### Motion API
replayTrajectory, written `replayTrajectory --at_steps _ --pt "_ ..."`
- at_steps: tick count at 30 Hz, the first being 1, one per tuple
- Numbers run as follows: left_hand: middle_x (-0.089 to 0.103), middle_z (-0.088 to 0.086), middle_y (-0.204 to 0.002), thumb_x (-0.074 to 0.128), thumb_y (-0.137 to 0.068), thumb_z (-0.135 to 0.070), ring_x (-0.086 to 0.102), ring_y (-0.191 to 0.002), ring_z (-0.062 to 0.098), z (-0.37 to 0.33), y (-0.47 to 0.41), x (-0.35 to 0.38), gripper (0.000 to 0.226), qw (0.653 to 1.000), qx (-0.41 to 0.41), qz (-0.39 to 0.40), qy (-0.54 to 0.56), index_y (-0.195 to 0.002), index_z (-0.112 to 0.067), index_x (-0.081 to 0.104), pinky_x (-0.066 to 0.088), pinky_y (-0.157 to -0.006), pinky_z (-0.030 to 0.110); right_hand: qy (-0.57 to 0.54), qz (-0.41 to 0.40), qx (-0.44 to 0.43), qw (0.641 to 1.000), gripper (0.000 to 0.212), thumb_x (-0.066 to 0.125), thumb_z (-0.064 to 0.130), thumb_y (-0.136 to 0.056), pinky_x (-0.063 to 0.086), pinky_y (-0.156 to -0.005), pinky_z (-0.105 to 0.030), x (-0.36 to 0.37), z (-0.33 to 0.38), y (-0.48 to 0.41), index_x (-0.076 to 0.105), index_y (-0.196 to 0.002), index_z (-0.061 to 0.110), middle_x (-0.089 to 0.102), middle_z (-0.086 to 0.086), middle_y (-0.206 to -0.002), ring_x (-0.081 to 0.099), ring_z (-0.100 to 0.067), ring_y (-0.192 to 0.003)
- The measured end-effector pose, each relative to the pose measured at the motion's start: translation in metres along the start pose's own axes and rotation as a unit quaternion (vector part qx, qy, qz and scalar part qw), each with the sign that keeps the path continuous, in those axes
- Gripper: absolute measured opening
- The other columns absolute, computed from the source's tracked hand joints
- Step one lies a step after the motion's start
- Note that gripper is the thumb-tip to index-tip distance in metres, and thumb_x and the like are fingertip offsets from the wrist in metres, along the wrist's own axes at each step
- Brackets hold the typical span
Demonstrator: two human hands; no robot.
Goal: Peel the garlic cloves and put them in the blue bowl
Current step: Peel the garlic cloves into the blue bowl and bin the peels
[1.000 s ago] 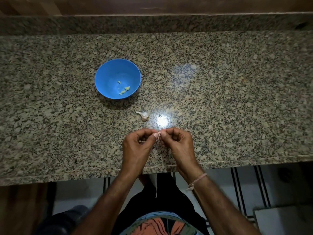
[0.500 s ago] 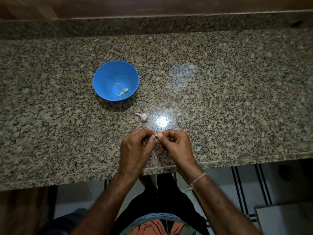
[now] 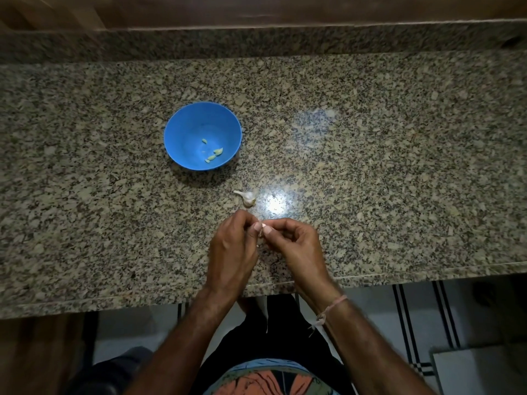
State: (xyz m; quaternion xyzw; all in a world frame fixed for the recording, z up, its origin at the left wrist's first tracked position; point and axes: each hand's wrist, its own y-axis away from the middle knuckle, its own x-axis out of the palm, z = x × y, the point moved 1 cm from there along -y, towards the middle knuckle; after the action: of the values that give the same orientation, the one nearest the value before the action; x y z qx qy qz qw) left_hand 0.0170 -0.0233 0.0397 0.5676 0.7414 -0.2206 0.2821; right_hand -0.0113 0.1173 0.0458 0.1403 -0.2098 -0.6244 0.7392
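Observation:
A blue bowl (image 3: 182, 129) stands on the granite counter with a few pale peeled garlic pieces (image 3: 214, 154) inside. A small white garlic head (image 3: 247, 197) with a stem lies below and right of the bowl. Near the counter's front edge, my left hand (image 3: 232, 252) and my right hand (image 3: 296, 246) meet at the fingertips. Together they pinch a small garlic clove (image 3: 263, 226), which the fingers mostly hide.
The speckled granite counter (image 3: 385, 172) runs the full width, with a raised back ledge (image 3: 256, 41) behind. A bright light glare (image 3: 274, 203) lies beside the garlic head. Below the front edge there is striped floor (image 3: 413, 323) and my clothing.
Both hands stayed together at the fingertips on the clove, shifting only slightly while working at it. The bowl and garlic head have not moved.

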Motion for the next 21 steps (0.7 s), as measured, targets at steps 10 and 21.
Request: replayTrajectory --at_steps 10,21 --pt "0.038 -0.008 -0.079 0.037 -0.110 -0.022 0.033 -0.070 0.010 0.000 -0.002 0.021 0.018 0.998 0.048 0.032 -0.038 -0.092 -0.021 0.035 0.024 -0.062 0.023 0.353 -0.064 -0.217 0.908 0.031 0.060 0.023 -0.108 0.032 -0.057 -0.012 0.002 -0.011 -0.013 0.053 -0.078 0.018 0.043 0.015 -0.066 0.043 0.001 -0.060" --pt "0.050 0.006 -0.079 0.036 -0.113 -0.031 0.045 -0.070 0.011 -0.001 -0.009 0.027 0.030 0.940 -0.221 0.194 0.172 -0.089 -0.020 0.049 0.039 -0.061 0.030 0.364 -0.056 -0.230 0.901 0.027 0.052 0.025 -0.110 0.030 -0.060 -0.016 -0.004 -0.025 -0.023 0.048 -0.084 0.019 0.045 0.009 -0.076 0.039 -0.004 -0.068"
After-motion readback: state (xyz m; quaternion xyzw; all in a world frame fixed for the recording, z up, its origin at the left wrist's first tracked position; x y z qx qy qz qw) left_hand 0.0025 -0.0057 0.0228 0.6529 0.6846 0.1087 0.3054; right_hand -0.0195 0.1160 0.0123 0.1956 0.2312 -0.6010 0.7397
